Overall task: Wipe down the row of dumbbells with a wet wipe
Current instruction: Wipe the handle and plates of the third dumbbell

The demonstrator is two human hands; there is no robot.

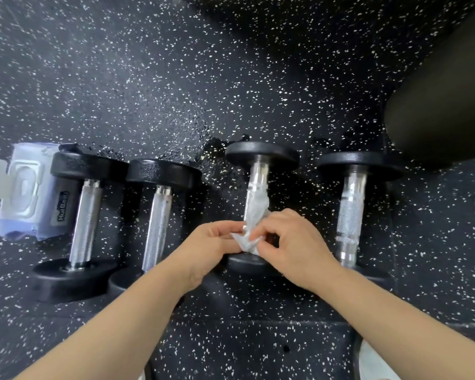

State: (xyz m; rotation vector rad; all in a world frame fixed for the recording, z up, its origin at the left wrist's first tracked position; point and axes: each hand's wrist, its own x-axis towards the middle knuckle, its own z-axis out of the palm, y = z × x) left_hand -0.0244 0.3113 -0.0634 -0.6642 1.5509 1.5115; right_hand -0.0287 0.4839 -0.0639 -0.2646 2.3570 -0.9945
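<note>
Speckled black rubber floor (176,91) carries a row of four dumbbells (159,215), a wipe pack (25,193) at its left end. Both hands, left hand (211,248) and right hand (294,242), pinch the wet wipe (254,215) around the third handle (258,176); how much is finished cannot be judged.

A gym: black white-flecked rubber flooring (176,91) with a row of steel-handled dumbbells (159,215) on it.

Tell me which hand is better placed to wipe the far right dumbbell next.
The right hand, probably. It sits beside the far right dumbbell and already pinches the wet wipe, while the left hand would have to cross over it.
</note>
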